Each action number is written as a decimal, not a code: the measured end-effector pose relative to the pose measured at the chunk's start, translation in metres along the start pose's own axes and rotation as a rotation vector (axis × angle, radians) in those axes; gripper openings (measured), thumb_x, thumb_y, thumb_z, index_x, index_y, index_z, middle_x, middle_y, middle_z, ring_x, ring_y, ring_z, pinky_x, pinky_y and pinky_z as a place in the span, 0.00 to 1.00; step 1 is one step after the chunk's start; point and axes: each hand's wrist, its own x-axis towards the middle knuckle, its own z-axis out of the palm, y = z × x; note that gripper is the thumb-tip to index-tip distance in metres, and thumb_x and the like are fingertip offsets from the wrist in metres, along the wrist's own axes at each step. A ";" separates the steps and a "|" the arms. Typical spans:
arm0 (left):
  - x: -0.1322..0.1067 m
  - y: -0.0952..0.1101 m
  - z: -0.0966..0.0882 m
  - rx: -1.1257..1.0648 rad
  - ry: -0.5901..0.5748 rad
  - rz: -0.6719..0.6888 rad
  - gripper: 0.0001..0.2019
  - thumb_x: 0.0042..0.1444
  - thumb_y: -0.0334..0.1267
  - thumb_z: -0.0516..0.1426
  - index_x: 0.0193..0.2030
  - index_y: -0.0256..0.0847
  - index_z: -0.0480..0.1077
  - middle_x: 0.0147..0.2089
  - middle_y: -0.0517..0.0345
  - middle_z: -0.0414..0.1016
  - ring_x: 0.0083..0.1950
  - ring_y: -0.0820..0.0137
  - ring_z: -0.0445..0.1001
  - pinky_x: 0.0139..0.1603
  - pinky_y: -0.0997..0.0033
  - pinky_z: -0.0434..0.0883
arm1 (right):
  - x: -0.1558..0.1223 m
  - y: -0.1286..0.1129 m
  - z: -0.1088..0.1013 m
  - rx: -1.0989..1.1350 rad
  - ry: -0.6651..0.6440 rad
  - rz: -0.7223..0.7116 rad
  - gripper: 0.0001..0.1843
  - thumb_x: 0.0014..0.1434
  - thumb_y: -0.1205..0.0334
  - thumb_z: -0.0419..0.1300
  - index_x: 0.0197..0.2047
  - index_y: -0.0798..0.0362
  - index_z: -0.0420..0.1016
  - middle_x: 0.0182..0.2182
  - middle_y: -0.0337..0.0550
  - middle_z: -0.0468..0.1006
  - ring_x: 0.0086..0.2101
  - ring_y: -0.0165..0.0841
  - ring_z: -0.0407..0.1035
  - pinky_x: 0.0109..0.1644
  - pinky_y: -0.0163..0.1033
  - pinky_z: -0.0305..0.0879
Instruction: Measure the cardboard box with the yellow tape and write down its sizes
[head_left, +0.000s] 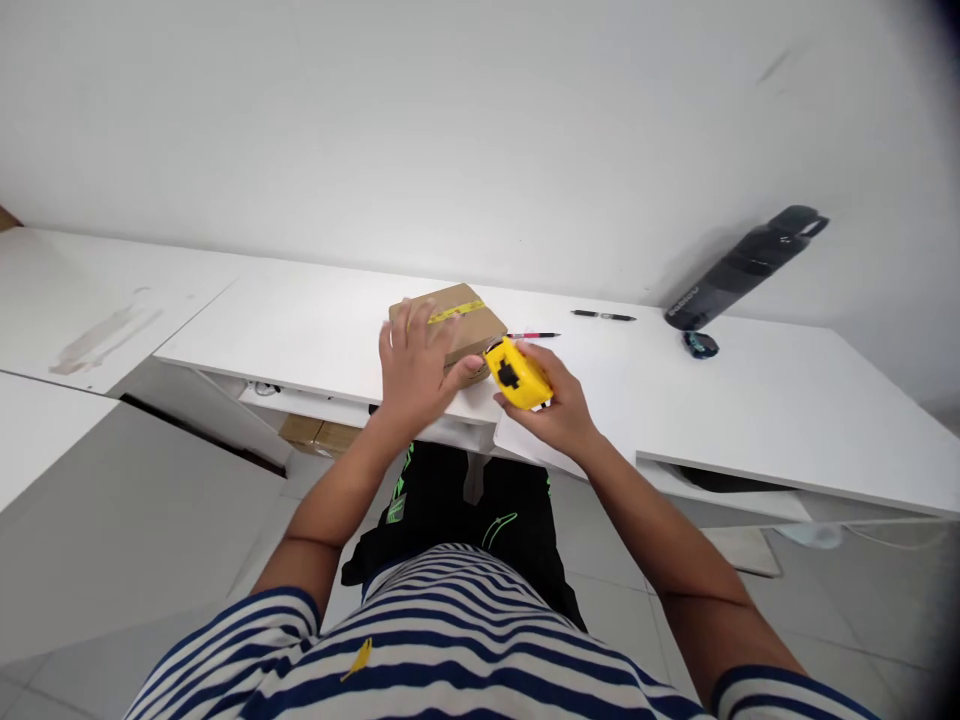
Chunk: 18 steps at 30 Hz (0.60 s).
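Note:
A yellow tape measure with a black mark on its side is gripped in my right hand, fingers wrapped around the case. My left hand is spread over the left part of a brown cardboard box, partly blurred. Its thumb points right, close to the front of the tape measure. Across the top of the box runs a yellow strip with dark marks; my fingers cover its left end. A pen with a red part lies just right of the box, on the white desk.
Further right lie a black pen and a small dark round object. A tall black bottle stands near the wall. A white board or sheet reaches the desk's front edge. Below are open shelves with a cardboard box.

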 end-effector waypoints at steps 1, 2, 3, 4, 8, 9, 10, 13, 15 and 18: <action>0.010 -0.011 -0.005 0.134 -0.052 -0.011 0.35 0.62 0.64 0.56 0.68 0.46 0.65 0.78 0.42 0.54 0.82 0.40 0.38 0.78 0.33 0.44 | 0.000 0.001 0.001 0.062 0.023 0.078 0.36 0.58 0.52 0.70 0.66 0.40 0.62 0.61 0.51 0.74 0.60 0.46 0.73 0.61 0.56 0.74; 0.019 -0.022 -0.009 0.223 -0.135 -0.013 0.37 0.60 0.63 0.59 0.70 0.45 0.64 0.77 0.40 0.56 0.81 0.39 0.42 0.77 0.33 0.50 | 0.000 0.002 0.002 0.133 0.044 0.161 0.36 0.57 0.50 0.70 0.64 0.41 0.61 0.61 0.52 0.72 0.58 0.45 0.73 0.59 0.54 0.75; 0.026 -0.033 -0.014 0.279 -0.216 -0.001 0.38 0.60 0.61 0.60 0.72 0.45 0.62 0.77 0.40 0.57 0.80 0.40 0.46 0.75 0.36 0.55 | -0.001 0.002 0.003 0.203 0.064 0.239 0.35 0.55 0.48 0.71 0.62 0.41 0.61 0.61 0.51 0.72 0.56 0.43 0.75 0.56 0.51 0.77; 0.031 -0.044 -0.019 0.305 -0.291 0.030 0.38 0.60 0.58 0.62 0.73 0.46 0.61 0.77 0.41 0.57 0.80 0.42 0.49 0.74 0.40 0.59 | -0.002 0.002 0.002 0.265 0.085 0.309 0.35 0.54 0.46 0.72 0.59 0.41 0.61 0.60 0.50 0.72 0.52 0.41 0.76 0.52 0.48 0.78; 0.033 -0.068 -0.041 0.260 -0.422 0.223 0.40 0.57 0.57 0.64 0.74 0.49 0.60 0.79 0.48 0.55 0.81 0.46 0.46 0.78 0.42 0.52 | -0.002 0.001 -0.003 0.448 0.133 0.501 0.31 0.52 0.42 0.73 0.51 0.43 0.64 0.45 0.40 0.77 0.31 0.29 0.73 0.34 0.39 0.74; 0.030 -0.067 -0.045 0.232 -0.390 0.244 0.41 0.56 0.59 0.65 0.73 0.49 0.61 0.78 0.48 0.56 0.81 0.46 0.46 0.78 0.41 0.50 | 0.000 -0.001 -0.004 0.503 0.130 0.530 0.30 0.52 0.41 0.72 0.50 0.43 0.65 0.41 0.37 0.77 0.26 0.27 0.70 0.30 0.37 0.71; 0.027 -0.061 -0.048 0.200 -0.328 0.244 0.40 0.56 0.62 0.64 0.71 0.48 0.63 0.77 0.46 0.60 0.80 0.45 0.49 0.77 0.40 0.50 | 0.002 -0.002 -0.004 0.559 0.125 0.552 0.30 0.53 0.40 0.72 0.50 0.43 0.65 0.38 0.35 0.76 0.23 0.25 0.67 0.26 0.36 0.67; 0.020 -0.031 -0.050 0.007 -0.146 0.152 0.28 0.65 0.63 0.52 0.58 0.43 0.72 0.60 0.44 0.76 0.64 0.54 0.71 0.67 0.46 0.66 | 0.011 -0.009 0.002 0.686 0.122 0.580 0.31 0.50 0.35 0.72 0.48 0.44 0.68 0.31 0.33 0.74 0.20 0.25 0.63 0.20 0.35 0.58; 0.020 -0.007 -0.048 -0.225 -0.234 0.064 0.28 0.70 0.62 0.43 0.48 0.42 0.73 0.47 0.48 0.79 0.47 0.63 0.77 0.52 0.56 0.74 | 0.018 -0.015 0.007 0.708 0.111 0.569 0.33 0.47 0.34 0.73 0.46 0.45 0.70 0.29 0.34 0.74 0.20 0.26 0.63 0.20 0.36 0.59; 0.028 0.019 -0.049 -0.497 -0.497 -0.053 0.28 0.69 0.63 0.44 0.36 0.42 0.69 0.33 0.56 0.73 0.31 0.73 0.70 0.34 0.69 0.70 | 0.022 -0.025 0.008 0.621 0.058 0.519 0.33 0.44 0.37 0.76 0.46 0.46 0.75 0.34 0.38 0.79 0.26 0.30 0.69 0.28 0.39 0.72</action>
